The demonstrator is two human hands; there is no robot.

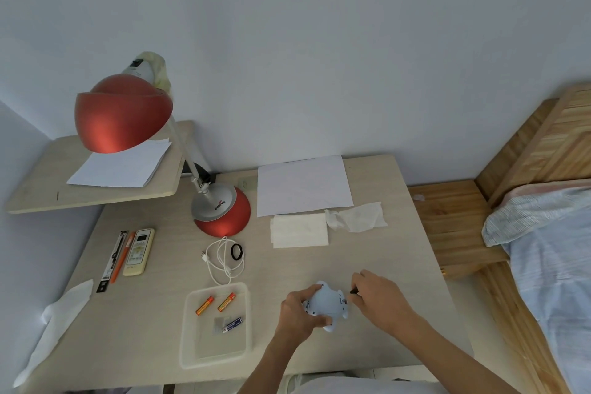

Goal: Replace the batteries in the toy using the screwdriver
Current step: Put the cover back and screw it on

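The left hand (299,313) grips the pale blue toy (326,301). Its fingers (321,320) curl under the near edge and the thumb lies over the far edge, holding the toy just above the tabletop (287,269). The right hand (379,301) meets the toy from the other side. Its fingers (355,297) are pinched narrowly round the screwdriver (353,291), of which only a short dark end shows, right against the toy's side. Whether the tip sits in a screw cannot be told.

Just outward of the left fingers lies a clear shallow tray (188,313). Its far half holds two orange batteries (204,305), side by side but apart. Nearer the fingers it holds a blue battery (234,324), touching a small clear piece (220,323).

Beyond the tray, well away from both sets of fingers, a coiled white cable (220,261) lies next to a black ring (236,252). Behind them stands a red desk lamp (222,214). Folded tissue (299,230) and a white sheet (303,185) lie far ahead of the right fingers.
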